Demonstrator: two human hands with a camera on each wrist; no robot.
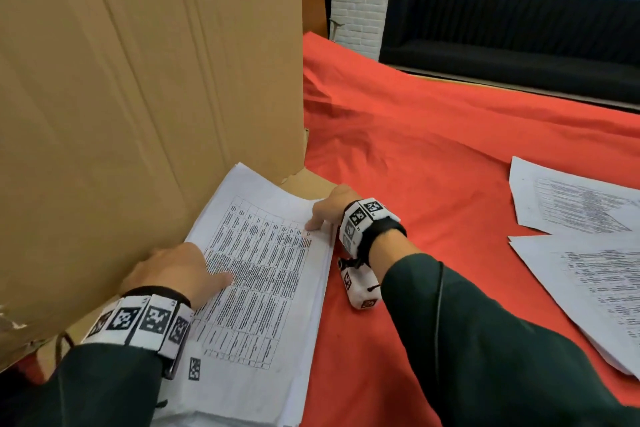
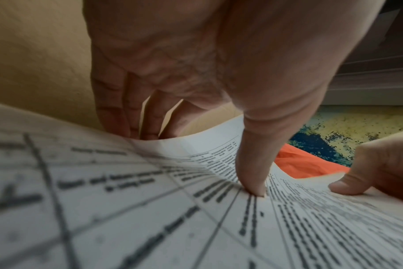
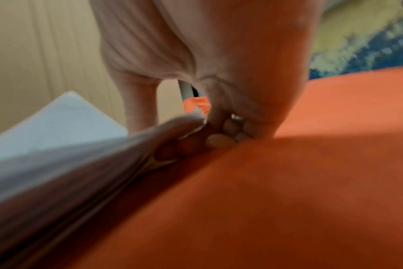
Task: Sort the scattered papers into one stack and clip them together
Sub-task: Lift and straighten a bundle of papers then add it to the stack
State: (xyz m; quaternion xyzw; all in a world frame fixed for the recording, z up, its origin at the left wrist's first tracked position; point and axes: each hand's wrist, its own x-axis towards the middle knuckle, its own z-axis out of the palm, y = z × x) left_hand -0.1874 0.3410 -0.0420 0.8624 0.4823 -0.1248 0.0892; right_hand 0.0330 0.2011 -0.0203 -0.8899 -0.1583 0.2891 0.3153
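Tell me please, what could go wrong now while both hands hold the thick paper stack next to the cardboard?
1. The right hand grips the paper stack only at its far right corner; lifted so, the sheets may fan out or slide apart.
2. The left hand has fingers behind the stack's left edge, close to the cardboard wall; the edge could catch there and crumple.
3. Loose papers on the red cloth are not yet gathered, and no clip is visible.
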